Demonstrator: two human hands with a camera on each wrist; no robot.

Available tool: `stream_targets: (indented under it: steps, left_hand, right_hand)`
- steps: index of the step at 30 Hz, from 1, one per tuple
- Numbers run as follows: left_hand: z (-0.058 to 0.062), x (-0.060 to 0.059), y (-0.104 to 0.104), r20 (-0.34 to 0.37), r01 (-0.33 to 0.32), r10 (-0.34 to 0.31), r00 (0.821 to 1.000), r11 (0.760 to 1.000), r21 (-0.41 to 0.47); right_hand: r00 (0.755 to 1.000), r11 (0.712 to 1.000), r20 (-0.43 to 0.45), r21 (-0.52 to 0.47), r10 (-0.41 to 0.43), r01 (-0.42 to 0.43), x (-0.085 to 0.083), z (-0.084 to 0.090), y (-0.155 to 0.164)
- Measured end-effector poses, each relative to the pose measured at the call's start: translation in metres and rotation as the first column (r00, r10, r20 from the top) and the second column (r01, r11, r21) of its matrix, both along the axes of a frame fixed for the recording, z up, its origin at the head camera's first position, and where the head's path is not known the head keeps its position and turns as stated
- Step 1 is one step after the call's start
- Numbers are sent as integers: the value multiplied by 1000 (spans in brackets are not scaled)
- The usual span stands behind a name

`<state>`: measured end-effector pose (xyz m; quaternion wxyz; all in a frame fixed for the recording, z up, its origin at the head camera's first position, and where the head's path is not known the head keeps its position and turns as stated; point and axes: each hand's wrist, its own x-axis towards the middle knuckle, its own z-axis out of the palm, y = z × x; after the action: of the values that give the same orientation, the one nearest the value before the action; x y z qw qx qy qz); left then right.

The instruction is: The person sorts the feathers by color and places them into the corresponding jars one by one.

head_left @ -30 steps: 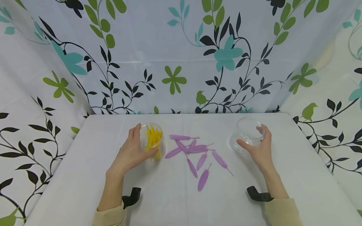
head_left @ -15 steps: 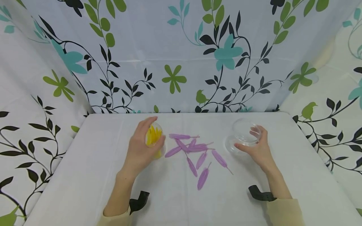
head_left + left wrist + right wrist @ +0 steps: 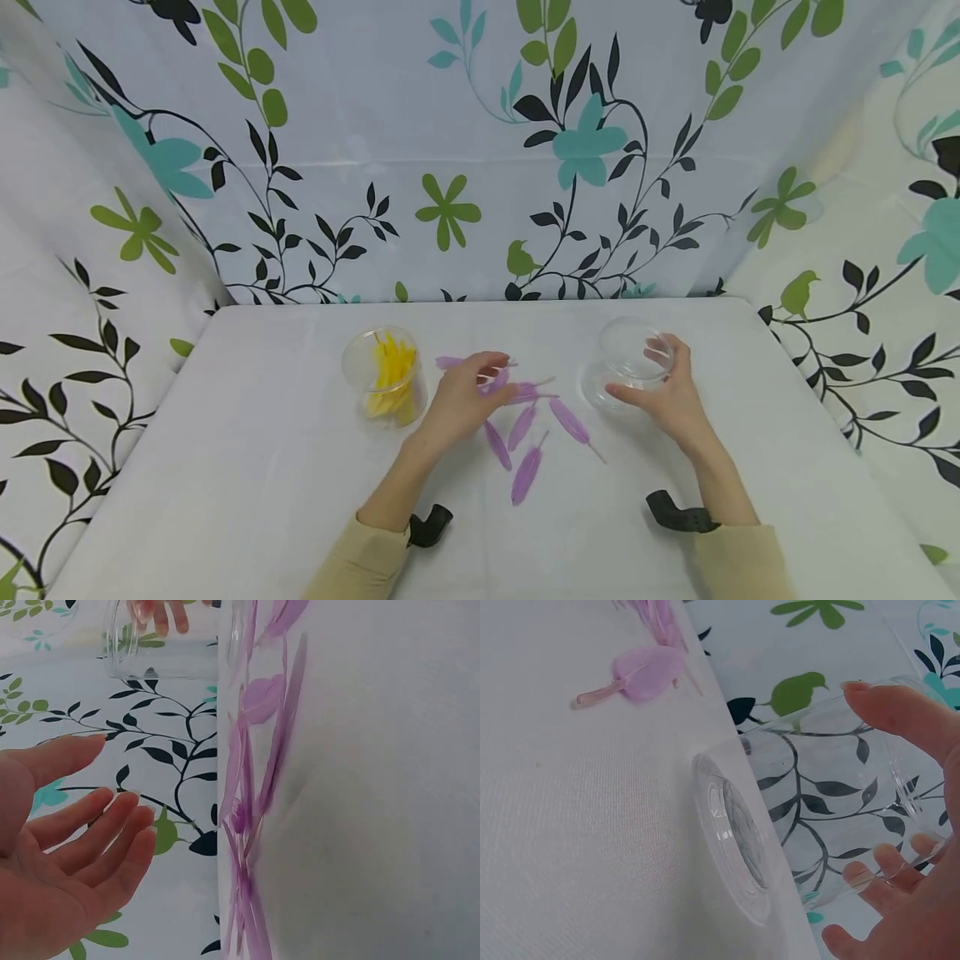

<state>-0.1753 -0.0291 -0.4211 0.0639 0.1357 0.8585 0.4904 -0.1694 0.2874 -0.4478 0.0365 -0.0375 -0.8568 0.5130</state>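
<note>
Several purple feathers [image 3: 525, 417] [image 3: 251, 795] lie scattered at the middle of the white table [image 3: 225, 467]. My left hand [image 3: 468, 396] [image 3: 71, 840] hovers over their left side with relaxed fingers, holding nothing. To its left stands a clear cup [image 3: 384, 387] filled with yellow feathers. My right hand [image 3: 663, 392] [image 3: 907, 825] grips an empty clear cup [image 3: 626, 362] [image 3: 817, 825] standing on the table at the right. One purple feather [image 3: 641, 671] shows in the right wrist view.
Flower-patterned fabric walls [image 3: 450, 150] enclose the table at the back and both sides. Black wrist straps [image 3: 678, 512] sit by my sleeves near the front edge.
My left hand let go of the cup of yellow feathers and moved right to the purple feathers. The right hand kept its hold on the empty cup.
</note>
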Motion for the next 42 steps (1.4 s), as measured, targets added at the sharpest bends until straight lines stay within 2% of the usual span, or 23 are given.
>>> stream_targets:
  steps: [5,11,16,19,23,27,31,36,39,42]
  left_hand:
    - [-3,-13,1,33,-34,37,999,997,-73]
    - [-15,-19,-8,79,-76,90,993,983,-168]
    - [-28,-18,-13,90,-28,47,995,981,-194]
    - [-33,-18,-15,48,-6,16,999,979,-206]
    - [-36,-19,-15,6,-1,3,1000,974,-225]
    - [-36,-21,-16,0,4,-4,1000,970,-244]
    - [-33,-21,-15,39,3,6,999,973,-229]
    - [-21,-23,-14,105,-11,28,994,987,-160]
    - [-12,-23,-14,122,0,12,992,995,-98]
    - [-1,-23,-12,106,25,-21,994,999,-35]
  right_hand:
    - [1000,1000,1,19,-2,2,-1,-1,-4]
    - [1000,999,4,35,0,-1,-1,-1,-4]
    - [1000,999,3,41,-1,1,0,-1,-4]
    - [1000,999,6,39,-1,1,1,-1,-4]
    - [1000,999,7,36,-2,2,2,0,-4]
    - [1000,999,5,32,5,-5,2,0,-4]
    - [1000,999,4,35,8,-8,2,-1,-2]
    - [1000,999,-7,34,7,-7,2,-1,-2]
    - [1000,1000,-10,21,11,-11,2,-2,-2]
    - [1000,1000,-8,11,15,-15,2,-3,-2]
